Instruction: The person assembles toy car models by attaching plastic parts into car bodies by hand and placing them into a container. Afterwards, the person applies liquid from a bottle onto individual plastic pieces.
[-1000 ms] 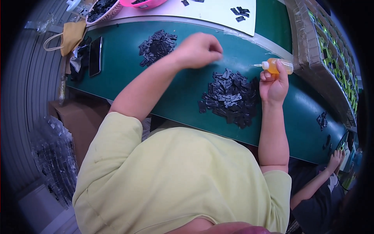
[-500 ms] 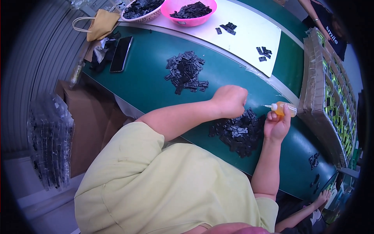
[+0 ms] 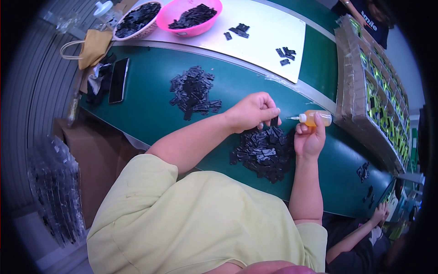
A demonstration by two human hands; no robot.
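Pinched between the thumb and fingers of my left hand (image 3: pixel 253 111) is a small black plastic piece (image 3: pixel 274 121), held above a pile of similar pieces (image 3: pixel 262 155). My right hand (image 3: pixel 309 140) grips a clear needle-tip bottle (image 3: pixel 321 118) of orange-yellow liquid. The bottle lies nearly level, its thin needle pointing left toward the black piece, with a small gap between them. Farther left on the green table (image 3: pixel 150 82) is a second pile of black pieces (image 3: pixel 194 91).
A pink bowl (image 3: pixel 189 31) and a pale basket (image 3: pixel 148 29), both of black pieces, stand at the back beside a white board (image 3: pixel 269 32). A phone (image 3: pixel 119 80) lies at left. A cardboard divider box (image 3: pixel 353 82) stands at right; a co-worker's hand (image 3: pixel 379 213) is lower right.
My left hand has turned, and a black piece now shows in its fingers. The bottle is now more level in my right hand. The whole view has shifted slightly.
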